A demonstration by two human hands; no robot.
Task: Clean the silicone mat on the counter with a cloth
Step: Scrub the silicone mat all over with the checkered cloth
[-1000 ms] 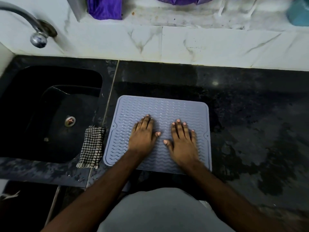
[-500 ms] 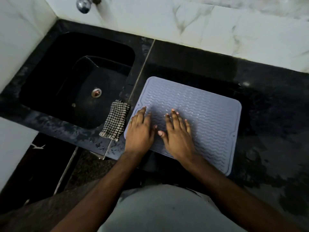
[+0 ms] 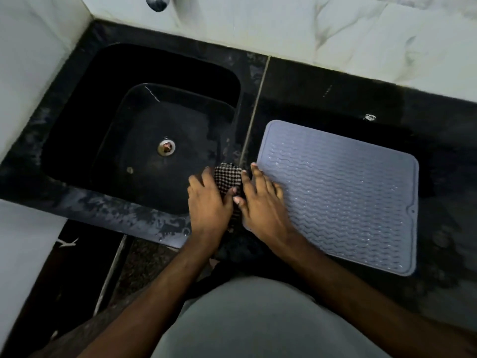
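Observation:
The pale grey silicone mat, ribbed with wavy lines, lies flat on the black counter to the right of the sink. A black-and-white checked cloth sits bunched on the counter strip between sink and mat. My left hand lies over the cloth's left side with its thumb across the fabric, gripping it. My right hand rests with fingers spread on the mat's left edge, and its thumb touches the cloth. The lower part of the cloth is hidden under my hands.
A black sink with a metal drain fills the left of the counter. A tap spout pokes in at the top. White marble wall tiles run behind. The dark counter looks wet to the mat's right.
Both hands slid left off the middle of the mat. My left hand now covers the cloth, which has bunched up, and my right hand has reached the mat's left edge. The camera turned left.

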